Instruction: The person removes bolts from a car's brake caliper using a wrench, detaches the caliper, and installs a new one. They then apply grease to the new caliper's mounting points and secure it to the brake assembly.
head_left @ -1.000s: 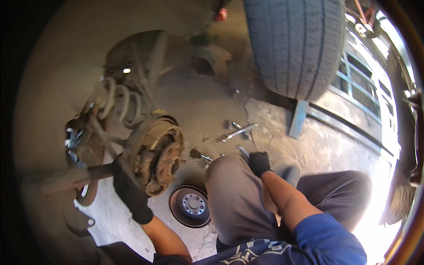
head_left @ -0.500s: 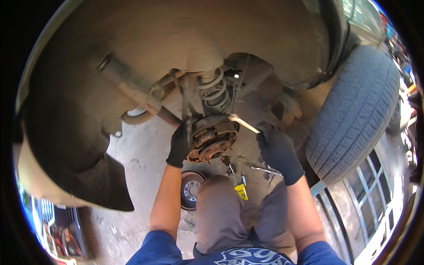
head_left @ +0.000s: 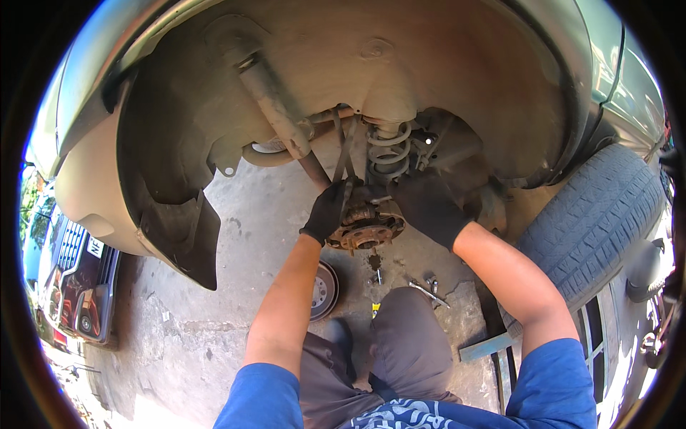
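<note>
A rusty drum brake assembly (head_left: 366, 214) with its studded hub flange (head_left: 366, 234) sits below the coil spring. My left hand (head_left: 327, 212), in a black glove, is curled against the left edge of the assembly, its fingertips partly hidden. My right hand (head_left: 431, 211), also gloved in black, is closed at the upper right of the brake. From it a short pale end of a stick-like tool (head_left: 382, 199) points at the assembly; the rest is hidden by the glove, and its kind cannot be made out.
The coil spring (head_left: 388, 151) and shock absorber (head_left: 275, 111) hang inside the wheel arch. A removed brake drum (head_left: 325, 289) lies on the floor near metal hand tools (head_left: 430, 295) and a yellow packet (head_left: 376, 309). A tyre (head_left: 589, 222) stands at right; a dark car (head_left: 82, 279) is at left.
My view has shifted, so the brake sits further right and higher. My right hand has come in close to the brake, covering most of the pale tool. My left hand stays at its left edge.
</note>
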Motion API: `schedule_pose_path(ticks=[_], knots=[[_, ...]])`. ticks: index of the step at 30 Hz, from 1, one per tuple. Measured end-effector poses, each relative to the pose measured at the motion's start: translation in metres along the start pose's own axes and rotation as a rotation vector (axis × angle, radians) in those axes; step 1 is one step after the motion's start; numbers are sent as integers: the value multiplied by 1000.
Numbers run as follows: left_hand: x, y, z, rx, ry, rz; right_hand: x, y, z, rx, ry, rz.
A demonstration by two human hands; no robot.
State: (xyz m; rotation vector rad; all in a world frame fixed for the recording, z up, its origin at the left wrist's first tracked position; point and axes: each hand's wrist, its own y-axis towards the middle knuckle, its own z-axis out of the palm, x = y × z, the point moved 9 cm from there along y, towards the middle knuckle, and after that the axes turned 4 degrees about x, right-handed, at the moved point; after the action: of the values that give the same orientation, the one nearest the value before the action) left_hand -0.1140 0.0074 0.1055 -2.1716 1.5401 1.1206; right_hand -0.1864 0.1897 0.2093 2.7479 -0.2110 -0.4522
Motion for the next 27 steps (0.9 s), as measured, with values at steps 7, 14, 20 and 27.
schedule_pose_path(ticks=[7, 14, 20, 27], knots=[[24, 10, 5, 135, -198, 0, 0, 6, 22, -44, 60, 4], [-13, -5, -2, -111, 570, 267, -17, 17, 30, -75, 90, -196], [-9, -4, -5, -185, 553, 249, -15, 15, 37, -72, 76, -157], [2, 1, 3, -135, 645, 83, -2, 45, 41, -154, -109, -377]])
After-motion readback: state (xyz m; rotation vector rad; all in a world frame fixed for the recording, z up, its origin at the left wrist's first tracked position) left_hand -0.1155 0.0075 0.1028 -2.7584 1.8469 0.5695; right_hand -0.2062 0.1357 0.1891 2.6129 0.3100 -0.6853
